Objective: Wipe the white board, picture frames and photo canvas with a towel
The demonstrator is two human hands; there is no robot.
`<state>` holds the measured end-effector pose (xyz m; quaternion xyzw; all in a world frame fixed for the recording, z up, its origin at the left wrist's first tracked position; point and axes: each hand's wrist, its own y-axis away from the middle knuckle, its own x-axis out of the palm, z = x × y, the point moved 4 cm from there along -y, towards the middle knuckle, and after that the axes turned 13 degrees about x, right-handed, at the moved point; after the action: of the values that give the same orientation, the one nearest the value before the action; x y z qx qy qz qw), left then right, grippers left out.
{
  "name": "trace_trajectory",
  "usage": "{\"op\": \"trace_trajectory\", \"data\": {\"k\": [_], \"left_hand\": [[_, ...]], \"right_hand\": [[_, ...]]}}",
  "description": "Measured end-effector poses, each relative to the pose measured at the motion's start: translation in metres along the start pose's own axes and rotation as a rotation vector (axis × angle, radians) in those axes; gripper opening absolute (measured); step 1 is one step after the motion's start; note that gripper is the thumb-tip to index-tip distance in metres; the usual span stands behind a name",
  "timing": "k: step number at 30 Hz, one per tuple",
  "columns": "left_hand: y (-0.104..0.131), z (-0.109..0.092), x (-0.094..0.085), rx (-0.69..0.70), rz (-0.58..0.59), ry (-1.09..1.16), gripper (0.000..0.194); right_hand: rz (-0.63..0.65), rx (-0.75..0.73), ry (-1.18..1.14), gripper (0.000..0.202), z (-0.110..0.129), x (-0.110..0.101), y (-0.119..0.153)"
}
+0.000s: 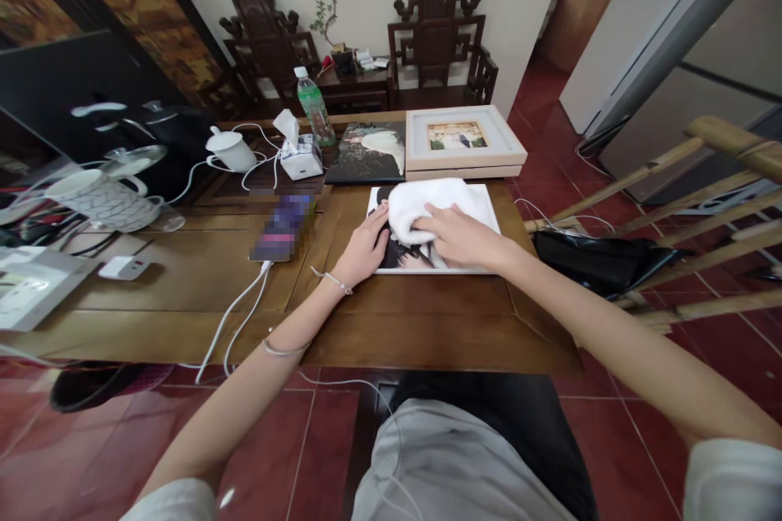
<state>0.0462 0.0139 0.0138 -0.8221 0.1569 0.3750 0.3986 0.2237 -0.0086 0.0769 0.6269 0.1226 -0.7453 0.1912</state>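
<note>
A white-edged picture point(409, 259) lies flat on the wooden table point(403, 326). Over its upper part rests a bunched white cloth point(421, 203), which hides much of the image. My right hand point(455, 234) presses on the cloth with its fingers bent into the folds. At the picture's left edge lies my left hand point(366, 244), its fingers stretched out and touching the edge near the cloth. A bracelet circles the left wrist.
Behind the picture are a dark printed panel point(360, 155) and a framed photo point(464, 138). Further left stand a bottle point(314, 106), a tissue box point(301, 159), a white lidded cup point(232, 151) and a phone point(284, 226) with a cable. A bamboo rack point(714, 203) is at the right.
</note>
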Motion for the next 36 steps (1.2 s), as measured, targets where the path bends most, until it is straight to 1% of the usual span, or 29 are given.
{"op": "trace_trajectory", "data": {"k": [3, 6, 9, 12, 14, 16, 20, 23, 25, 27, 29, 31, 34, 36], "left_hand": [[0.001, 0.000, -0.001, -0.020, -0.030, -0.029, 0.045], [0.002, 0.001, -0.002, -0.035, -0.037, -0.042, 0.043], [0.002, 0.000, -0.002, -0.042, -0.032, -0.034, 0.042], [0.002, 0.000, -0.002, -0.047, -0.026, -0.027, 0.042], [0.001, 0.000, -0.001, -0.042, -0.018, -0.015, 0.043], [0.001, 0.001, -0.001, -0.028, -0.007, -0.004, 0.045], [0.001, 0.001, 0.000, -0.011, -0.001, 0.001, 0.047], [0.001, 0.002, 0.000, -0.035, -0.004, 0.002, 0.047], [0.001, 0.002, 0.001, -0.055, -0.009, 0.002, 0.046], [0.001, 0.002, 0.001, -0.062, -0.012, 0.000, 0.045], [0.002, 0.002, 0.001, -0.063, -0.008, -0.003, 0.045], [0.002, 0.003, 0.002, -0.062, 0.001, -0.003, 0.046], [0.002, 0.004, 0.002, -0.063, 0.012, 0.001, 0.046], [0.001, 0.001, 0.000, -0.061, -0.003, 0.015, 0.045]], "right_hand": [[-0.009, -0.015, -0.022, 0.053, -0.009, -0.007, -0.026], [-0.018, -0.007, -0.061, 0.047, -0.013, -0.011, -0.044], [-0.036, 0.028, -0.065, 0.043, -0.015, -0.010, -0.052], [-0.061, 0.055, -0.025, 0.047, -0.013, -0.005, -0.050], [-0.076, 0.066, 0.004, 0.055, -0.008, 0.000, -0.040], [-0.073, 0.068, 0.020, 0.061, -0.002, 0.006, -0.023], [-0.016, 0.028, 0.030, 0.064, 0.018, 0.017, 0.031], [0.039, -0.055, 0.051, 0.065, 0.034, 0.021, 0.074], [0.089, -0.099, 0.045, 0.064, 0.040, 0.021, 0.095], [0.110, -0.108, 0.017, 0.065, 0.039, 0.019, 0.103], [0.106, -0.088, -0.009, 0.065, 0.032, 0.015, 0.098], [0.078, -0.053, -0.011, 0.065, 0.020, 0.011, 0.084], [0.032, 0.016, 0.013, 0.064, 0.001, 0.008, 0.052], [-0.003, 0.062, 0.030, 0.065, -0.005, 0.007, 0.029]]}}
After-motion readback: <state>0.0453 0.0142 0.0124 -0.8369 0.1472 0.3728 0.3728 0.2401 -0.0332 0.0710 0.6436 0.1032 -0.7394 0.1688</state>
